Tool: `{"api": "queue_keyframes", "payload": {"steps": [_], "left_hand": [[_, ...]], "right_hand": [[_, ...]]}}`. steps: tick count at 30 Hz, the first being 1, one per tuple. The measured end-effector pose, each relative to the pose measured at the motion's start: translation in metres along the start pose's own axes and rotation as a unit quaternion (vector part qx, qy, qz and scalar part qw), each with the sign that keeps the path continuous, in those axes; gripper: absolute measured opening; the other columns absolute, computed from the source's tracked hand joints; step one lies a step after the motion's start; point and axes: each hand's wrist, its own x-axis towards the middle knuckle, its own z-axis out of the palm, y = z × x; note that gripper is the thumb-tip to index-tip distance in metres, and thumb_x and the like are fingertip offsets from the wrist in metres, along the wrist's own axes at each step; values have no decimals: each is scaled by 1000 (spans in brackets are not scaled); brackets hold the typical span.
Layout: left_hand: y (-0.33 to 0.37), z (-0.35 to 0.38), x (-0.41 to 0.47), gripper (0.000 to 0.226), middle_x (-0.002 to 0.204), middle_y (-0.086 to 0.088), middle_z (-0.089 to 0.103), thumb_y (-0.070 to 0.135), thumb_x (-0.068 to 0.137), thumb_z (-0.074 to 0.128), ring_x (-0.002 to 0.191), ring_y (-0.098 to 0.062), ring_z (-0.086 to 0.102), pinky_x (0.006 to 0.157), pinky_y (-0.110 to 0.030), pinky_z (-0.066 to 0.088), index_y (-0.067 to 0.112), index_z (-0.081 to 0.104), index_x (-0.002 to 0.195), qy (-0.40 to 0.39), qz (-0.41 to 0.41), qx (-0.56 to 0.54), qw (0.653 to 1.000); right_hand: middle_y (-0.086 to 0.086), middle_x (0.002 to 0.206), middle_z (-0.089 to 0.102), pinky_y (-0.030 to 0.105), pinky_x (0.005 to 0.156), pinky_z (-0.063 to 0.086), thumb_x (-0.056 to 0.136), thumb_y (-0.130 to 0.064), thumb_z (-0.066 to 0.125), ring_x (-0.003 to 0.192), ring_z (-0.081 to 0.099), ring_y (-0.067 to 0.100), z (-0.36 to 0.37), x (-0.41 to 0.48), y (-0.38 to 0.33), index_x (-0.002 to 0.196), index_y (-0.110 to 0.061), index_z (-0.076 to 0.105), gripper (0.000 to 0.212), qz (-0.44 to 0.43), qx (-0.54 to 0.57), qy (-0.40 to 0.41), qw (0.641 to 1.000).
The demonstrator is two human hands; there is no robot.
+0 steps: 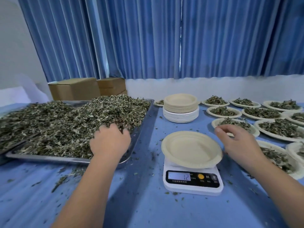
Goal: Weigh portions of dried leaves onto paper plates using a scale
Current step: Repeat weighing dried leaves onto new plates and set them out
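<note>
A white digital scale (192, 180) stands on the blue table, its display reading 12. An empty cream paper plate (191, 148) sits on its platform. To the left, a big metal tray (136, 137) holds a deep heap of dried leaves (65, 122). My left hand (111, 139) is dug into the heap's near right edge, fingers curled into the leaves. My right hand (236, 142) hovers just right of the plate, fingers loosely bent, holding nothing.
A stack of unused paper plates (181, 107) stands behind the scale. Several filled plates (278, 127) cover the table's right side. Cardboard boxes (75, 89) sit behind the tray. Loose leaf crumbs (62, 180) litter the blue cloth.
</note>
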Motion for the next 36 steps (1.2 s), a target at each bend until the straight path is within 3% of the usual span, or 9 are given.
{"api": "queue_keyframes", "payload": {"steps": [6, 12, 16, 18, 21, 25, 29, 32, 36], "left_hand": [[-27, 6, 12, 77, 154, -18, 33, 60, 99, 17, 139, -33, 36, 112, -40, 31, 2, 33, 148, -244, 17, 44, 969], [-19, -11, 29, 71, 139, -17, 51, 59, 99, 22, 126, -33, 49, 103, -41, 39, 6, 47, 138, -116, 51, -28, 992], [-20, -4, 28, 80, 149, -21, 41, 63, 97, 13, 130, -35, 47, 109, -43, 37, 4, 30, 149, -242, 25, 24, 970], [-17, 0, 26, 82, 139, -20, 51, 67, 95, 16, 116, -34, 57, 97, -41, 47, 7, 35, 147, -288, 15, 12, 957], [-12, 7, 39, 70, 95, -13, 65, 62, 97, 26, 80, -26, 65, 70, -33, 54, 3, 53, 125, -210, 44, 10, 977], [-17, 22, 64, 59, 124, -18, 59, 56, 99, 30, 106, -30, 57, 91, -37, 46, 9, 56, 125, -95, 115, 34, 988], [-34, 41, 73, 73, 159, -17, 20, 62, 97, 20, 145, -34, 23, 118, -48, 20, 16, 21, 154, -237, 105, 34, 965], [-37, 42, 80, 78, 158, -13, 25, 63, 96, 13, 145, -30, 26, 117, -43, 19, 12, 27, 152, -283, 115, 72, 949], [-28, 28, 91, 70, 120, -15, 64, 60, 98, 24, 105, -28, 59, 96, -39, 44, 7, 59, 127, -156, 156, 53, 974]], "right_hand": [[-10, 94, 58, 28, 77, 34, 96, -31, 54, 88, 51, 8, 2, 3, 4, 92, -25, 64, 12, -20, -27, -18, 999], [-14, 93, 58, 17, 67, 35, 96, -31, 53, 84, 50, -5, -1, 5, 9, 89, -26, 64, 14, -29, -19, -4, 999], [-19, 92, 56, 10, 66, 32, 96, -31, 53, 83, 51, -6, -2, 4, 9, 89, -29, 62, 12, -31, -17, 1, 999], [-19, 93, 56, 10, 66, 33, 96, -32, 53, 84, 51, -6, -1, 5, 10, 88, -30, 62, 12, -31, -19, 1, 999], [-18, 93, 57, 10, 65, 32, 96, -32, 53, 83, 51, -6, 0, 6, 12, 87, -29, 62, 13, -34, -30, 4, 999], [-18, 92, 57, 7, 65, 32, 96, -31, 53, 81, 52, -5, 2, 7, 13, 87, -28, 62, 13, -37, -30, 5, 999], [-15, 92, 60, 11, 66, 34, 95, -29, 53, 83, 53, -3, 1, 8, 14, 86, -26, 64, 15, -42, -24, 6, 999], [-14, 91, 61, 11, 67, 34, 95, -28, 54, 83, 53, -3, 1, 9, 14, 82, -26, 63, 16, -42, -22, 7, 999], [-10, 91, 62, 8, 66, 33, 96, -27, 54, 82, 53, -2, 3, 10, 15, 85, -22, 66, 17, -40, -29, 8, 999]]}}
